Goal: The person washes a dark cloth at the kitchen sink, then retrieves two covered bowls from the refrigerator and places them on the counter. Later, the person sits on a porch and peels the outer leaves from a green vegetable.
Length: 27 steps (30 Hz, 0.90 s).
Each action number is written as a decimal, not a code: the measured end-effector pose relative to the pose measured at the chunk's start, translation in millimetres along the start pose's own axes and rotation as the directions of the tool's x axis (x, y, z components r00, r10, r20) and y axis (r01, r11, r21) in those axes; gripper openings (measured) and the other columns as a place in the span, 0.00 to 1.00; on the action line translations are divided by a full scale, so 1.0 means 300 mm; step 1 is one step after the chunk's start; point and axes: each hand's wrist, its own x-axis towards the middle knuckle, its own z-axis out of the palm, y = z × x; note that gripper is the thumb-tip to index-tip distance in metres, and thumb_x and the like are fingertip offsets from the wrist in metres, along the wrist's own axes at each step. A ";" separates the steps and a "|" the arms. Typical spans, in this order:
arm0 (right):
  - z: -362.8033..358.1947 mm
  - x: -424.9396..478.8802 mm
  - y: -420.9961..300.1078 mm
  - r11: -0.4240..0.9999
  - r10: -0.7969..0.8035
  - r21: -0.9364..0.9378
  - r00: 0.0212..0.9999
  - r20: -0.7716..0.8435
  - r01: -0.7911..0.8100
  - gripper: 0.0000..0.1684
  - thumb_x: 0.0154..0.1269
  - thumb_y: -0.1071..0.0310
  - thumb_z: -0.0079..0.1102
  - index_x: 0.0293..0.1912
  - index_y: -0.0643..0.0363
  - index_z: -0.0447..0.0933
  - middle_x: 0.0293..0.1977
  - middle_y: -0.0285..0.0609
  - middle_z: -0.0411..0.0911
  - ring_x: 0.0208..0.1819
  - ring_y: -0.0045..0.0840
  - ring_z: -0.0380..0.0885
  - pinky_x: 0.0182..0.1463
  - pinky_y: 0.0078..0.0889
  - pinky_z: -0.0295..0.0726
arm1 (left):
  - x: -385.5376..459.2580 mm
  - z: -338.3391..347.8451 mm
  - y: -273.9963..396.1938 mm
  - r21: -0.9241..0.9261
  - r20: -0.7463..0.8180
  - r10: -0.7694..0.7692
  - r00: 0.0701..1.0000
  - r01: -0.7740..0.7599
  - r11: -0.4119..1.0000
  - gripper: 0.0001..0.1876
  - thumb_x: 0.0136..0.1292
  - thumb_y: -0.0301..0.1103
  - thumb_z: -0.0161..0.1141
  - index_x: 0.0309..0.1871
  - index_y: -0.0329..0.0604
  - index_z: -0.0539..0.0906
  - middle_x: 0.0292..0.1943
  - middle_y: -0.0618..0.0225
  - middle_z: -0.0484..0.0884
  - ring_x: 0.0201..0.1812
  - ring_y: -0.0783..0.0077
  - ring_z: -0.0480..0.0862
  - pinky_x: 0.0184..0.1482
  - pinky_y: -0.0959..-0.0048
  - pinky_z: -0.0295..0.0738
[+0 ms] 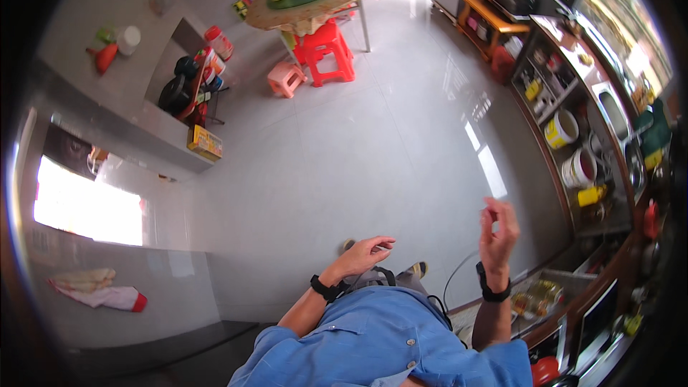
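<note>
In front of my waist, my left hand hangs in the air with loosely bent fingers and nothing in it. My right hand is raised on the right, slightly blurred. Its fingers are curled, a gap shows between thumb and fingers, and I see no object there. A black band circles my left wrist and another black band my right. Below both hands lies the pale grey tiled floor. A thin dark cable runs beside my right forearm.
On the right stands a counter with open shelves holding a white bucket and a yellow bottle. Ahead are a round table, a red stool and a small pink stool. A cloth lies at the left.
</note>
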 end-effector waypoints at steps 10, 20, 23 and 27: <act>0.497 -0.926 0.967 0.786 0.618 -0.570 0.275 0.736 -0.240 0.20 0.55 0.59 0.73 0.48 0.55 0.85 0.35 0.49 0.87 0.42 0.40 0.87 0.47 0.44 0.85 | -0.107 -0.436 -0.061 -0.032 -0.131 0.164 0.978 -0.169 0.985 0.20 0.74 0.31 0.57 0.68 0.40 0.76 0.56 0.60 0.83 0.54 0.73 0.83 0.59 0.72 0.77; 1.115 -0.732 0.627 0.900 0.427 -0.359 0.338 0.839 -0.246 0.12 0.60 0.63 0.64 0.39 0.59 0.87 0.30 0.52 0.86 0.37 0.40 0.87 0.42 0.42 0.84 | -0.490 -1.027 -0.442 -0.120 -0.602 0.038 0.798 -0.137 0.983 0.19 0.73 0.32 0.60 0.65 0.37 0.77 0.53 0.57 0.85 0.51 0.69 0.85 0.55 0.70 0.79; 1.431 -0.393 0.515 0.798 0.545 -0.456 0.148 0.825 -0.394 0.13 0.61 0.69 0.59 0.44 0.62 0.84 0.29 0.47 0.86 0.28 0.31 0.87 0.36 0.34 0.88 | -0.520 -1.156 -0.507 -0.159 -0.643 -0.010 0.766 -0.120 0.980 0.20 0.73 0.31 0.60 0.65 0.36 0.77 0.54 0.58 0.85 0.51 0.70 0.85 0.55 0.70 0.79; 1.857 -0.050 0.421 0.857 0.489 -0.384 0.307 0.816 -0.344 0.12 0.60 0.74 0.58 0.43 0.64 0.83 0.26 0.45 0.84 0.23 0.26 0.84 0.27 0.29 0.86 | -0.551 -1.290 -0.542 -0.258 -0.776 -0.036 0.629 -0.266 0.929 0.18 0.73 0.27 0.59 0.64 0.37 0.78 0.50 0.60 0.86 0.52 0.70 0.85 0.56 0.71 0.79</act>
